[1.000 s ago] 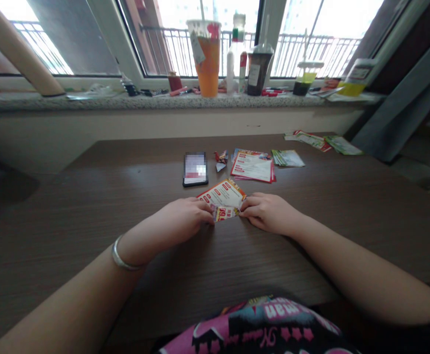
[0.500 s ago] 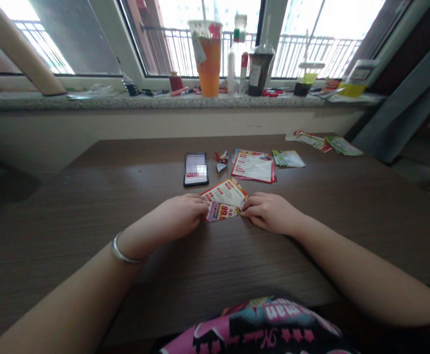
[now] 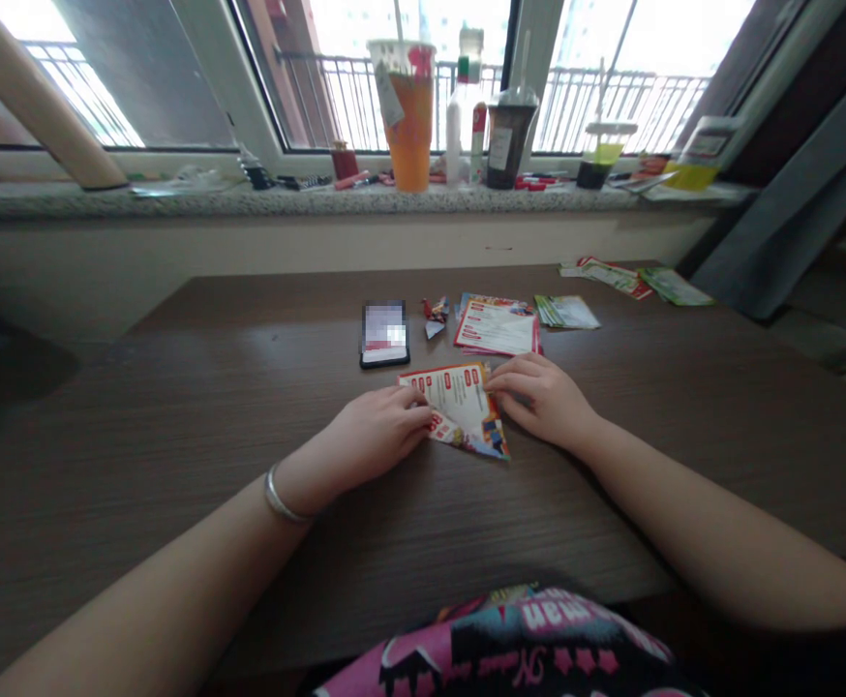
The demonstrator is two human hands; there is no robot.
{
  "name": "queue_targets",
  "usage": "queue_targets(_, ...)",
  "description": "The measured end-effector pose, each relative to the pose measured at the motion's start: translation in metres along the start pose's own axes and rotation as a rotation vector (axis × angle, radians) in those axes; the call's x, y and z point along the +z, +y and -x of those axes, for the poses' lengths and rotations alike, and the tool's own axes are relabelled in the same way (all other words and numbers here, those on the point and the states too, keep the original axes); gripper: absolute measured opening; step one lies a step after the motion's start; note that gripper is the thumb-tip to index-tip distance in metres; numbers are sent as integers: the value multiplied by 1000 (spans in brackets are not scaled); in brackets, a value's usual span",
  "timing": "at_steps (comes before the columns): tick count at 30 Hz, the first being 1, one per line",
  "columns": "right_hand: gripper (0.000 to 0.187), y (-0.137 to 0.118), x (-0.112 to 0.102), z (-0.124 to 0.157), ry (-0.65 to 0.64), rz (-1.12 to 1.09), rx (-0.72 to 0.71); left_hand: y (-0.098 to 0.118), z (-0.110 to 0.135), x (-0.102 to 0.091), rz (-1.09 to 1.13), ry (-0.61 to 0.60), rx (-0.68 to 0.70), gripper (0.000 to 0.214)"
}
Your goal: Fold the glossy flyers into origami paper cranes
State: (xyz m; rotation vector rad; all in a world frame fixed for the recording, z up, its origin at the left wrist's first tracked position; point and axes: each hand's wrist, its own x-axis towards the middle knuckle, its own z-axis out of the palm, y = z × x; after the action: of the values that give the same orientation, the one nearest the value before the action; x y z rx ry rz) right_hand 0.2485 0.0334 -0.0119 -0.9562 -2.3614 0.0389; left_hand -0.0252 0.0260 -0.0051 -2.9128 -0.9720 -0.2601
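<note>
A printed paper leaflet (image 3: 463,397) with red labels lies on the table between my hands, its near left corner folded over. My left hand (image 3: 383,426), with a silver bangle at the wrist, has its fingers closed on the folded left part. At the upper right edge, my right hand (image 3: 546,395) holds the paper between thumb and fingertips. The leaflet's lower right corner points toward me, and its left end is partly hidden under my left fingers.
Beyond the leaflet lie a phone (image 3: 384,334), a small folded paper piece (image 3: 435,318), a stack of leaflets (image 3: 499,327) and green-white papers (image 3: 568,312). More papers (image 3: 674,287) lie far right. Cups, including an orange drink (image 3: 412,126), and bottles line the windowsill (image 3: 307,201).
The leaflet has turned clockwise, and its folded flap looks smaller, showing more of the printed face. My left hand has moved right; my right hand has shifted slightly up along the edge.
</note>
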Motion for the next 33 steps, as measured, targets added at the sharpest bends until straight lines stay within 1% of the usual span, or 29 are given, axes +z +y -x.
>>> queue_targets(3, 22, 0, 0, 0, 12, -23, -5, 2, -3, 0, -15, -19, -5, 19)
queue_targets(10, 23, -2, 0, -2, -31, -65, -76, 8, -7, 1, -72, 7, -61, 22)
queue_targets(13, 22, -2, 1, -2, -36, -91, -103, 6, -5, 7, -24, 45, -46, 20)
queue_targets(17, 22, -1, 2, -1, -54, -115, -125, 1, -2, 15, -6, 136, -36, 24)
queue_targets(19, 22, -1, 3, -1, -72, -123, -145, 0, -2, 17, -24, 137, -56, 27)
queue_targets(23, 26, -2, 2, -2, -123, -131, -179, 5, -2, 12, -8, 77, -85, 31)
queue_targets(27, 36, -1, 2, -2, -158, -148, -192, 9, 0, 7, 27, -2, -102, 51)
queue_targets(33, 45, 0, 2, -2, -230, -150, -236, 6, 1, 16, 24, -139, -133, 72)
